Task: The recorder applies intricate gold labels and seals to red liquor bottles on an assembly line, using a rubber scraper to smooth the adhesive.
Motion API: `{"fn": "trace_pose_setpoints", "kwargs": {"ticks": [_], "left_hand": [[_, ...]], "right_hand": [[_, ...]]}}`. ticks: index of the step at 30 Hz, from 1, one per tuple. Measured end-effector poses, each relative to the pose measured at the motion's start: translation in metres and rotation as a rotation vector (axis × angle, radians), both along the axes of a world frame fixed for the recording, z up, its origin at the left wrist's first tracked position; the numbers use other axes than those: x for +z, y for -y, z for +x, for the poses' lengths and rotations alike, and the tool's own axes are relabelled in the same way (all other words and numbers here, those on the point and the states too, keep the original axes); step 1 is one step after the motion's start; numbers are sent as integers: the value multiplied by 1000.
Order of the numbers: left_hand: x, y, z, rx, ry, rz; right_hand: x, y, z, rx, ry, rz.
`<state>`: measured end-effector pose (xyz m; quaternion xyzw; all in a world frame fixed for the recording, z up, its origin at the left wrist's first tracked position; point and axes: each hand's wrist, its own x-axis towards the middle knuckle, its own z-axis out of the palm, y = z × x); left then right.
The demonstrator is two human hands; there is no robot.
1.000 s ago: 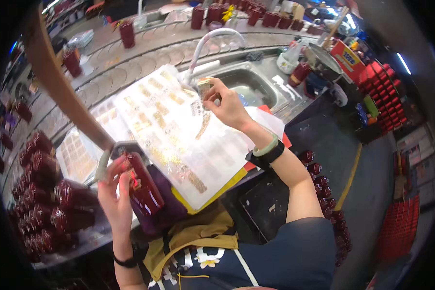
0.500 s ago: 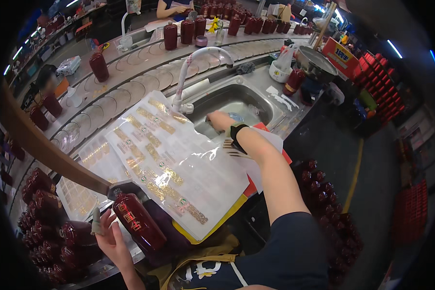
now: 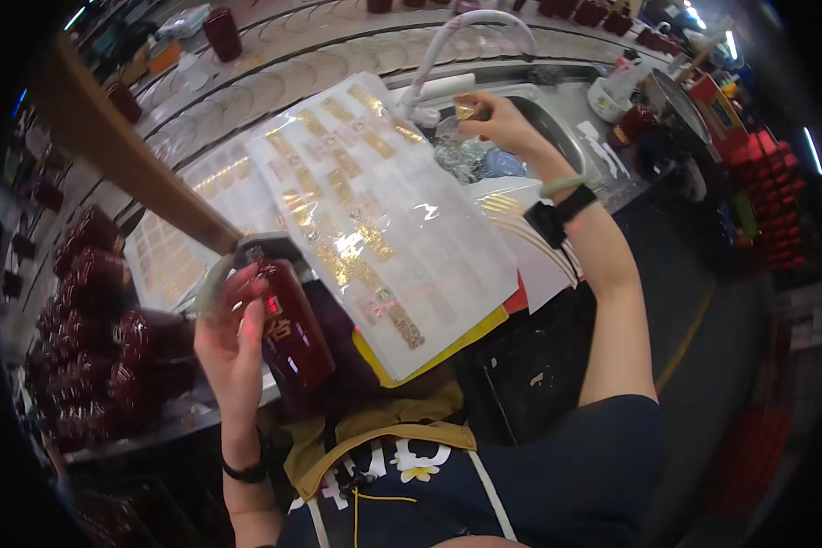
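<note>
Near the sink, my right hand (image 3: 507,126) pinches a small gold sticker (image 3: 471,109) between thumb and fingers. My left hand (image 3: 231,333) is at the upper part of a dark red glass bottle (image 3: 303,342) with gold lettering. Its fingers are apart and slightly blurred, and lie in front of the glass; a greenish finger cot (image 3: 212,290) covers one finger. The bottle leans with its neck in a dark holder (image 3: 274,247) at the foot of a brown post. Between my hands lies a clear-topped sheet of gold stickers (image 3: 447,265).
The metal sink (image 3: 557,137) holds crumpled clear film (image 3: 461,160) under a white curved faucet (image 3: 470,20). More sticker sheets (image 3: 169,260) lie left of the post (image 3: 142,151). Many red bottles (image 3: 87,320) crowd the left side. A conveyor (image 3: 288,87) runs behind, and red crates (image 3: 767,196) stand right.
My right hand has come up out of the sink with the gold sticker. My left hand has moved from beside the bottle to in front of it. The view has tilted down.
</note>
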<state>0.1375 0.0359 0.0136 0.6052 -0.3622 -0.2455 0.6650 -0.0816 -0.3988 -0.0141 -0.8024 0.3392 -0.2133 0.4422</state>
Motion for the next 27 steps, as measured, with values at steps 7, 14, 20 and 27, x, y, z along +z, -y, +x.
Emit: {"fn": "trace_pose_setpoints", "kwargs": {"ticks": [7, 14, 20, 27], "left_hand": [[18, 45, -13, -201, 220, -3], [21, 82, -24, -283, -94, -147], [26, 66, -23, -277, -574, -191], [22, 53, -18, -214, -553, -154]], "right_hand": [[64, -113, 19, 124, 175, 15], [93, -199, 37, 304, 287, 63], [92, -233, 49, 362, 348, 94], [85, -244, 53, 329, 338, 85]]}}
